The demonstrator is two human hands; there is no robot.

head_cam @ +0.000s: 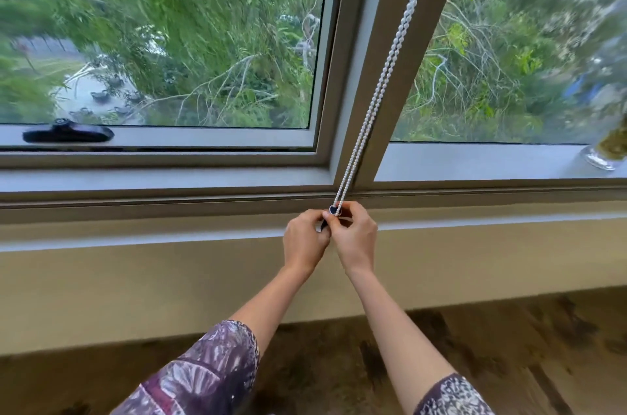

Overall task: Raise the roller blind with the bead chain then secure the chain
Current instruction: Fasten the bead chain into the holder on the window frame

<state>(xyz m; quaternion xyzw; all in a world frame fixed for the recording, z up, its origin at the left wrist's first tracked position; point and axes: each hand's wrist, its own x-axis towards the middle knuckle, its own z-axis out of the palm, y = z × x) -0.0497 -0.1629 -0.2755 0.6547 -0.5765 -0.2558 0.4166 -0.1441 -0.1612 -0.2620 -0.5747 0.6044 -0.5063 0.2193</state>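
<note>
A white bead chain [380,85] hangs as a double strand down the grey window post, from the top of the view to the sill. Its lower end meets a small dark clip [333,210] at the sill's front edge. My left hand [305,238] pinches the dark clip from the left. My right hand [356,234] pinches the bottom of the chain at the clip, fingertips touching those of the left. The roller blind itself is out of view; both panes are uncovered.
A black window handle [68,133] lies on the left sash frame. A glass vase [602,156] stands on the sill at the far right. The grey sill [169,234] runs across the view above a beige wall, with dark wood floor below.
</note>
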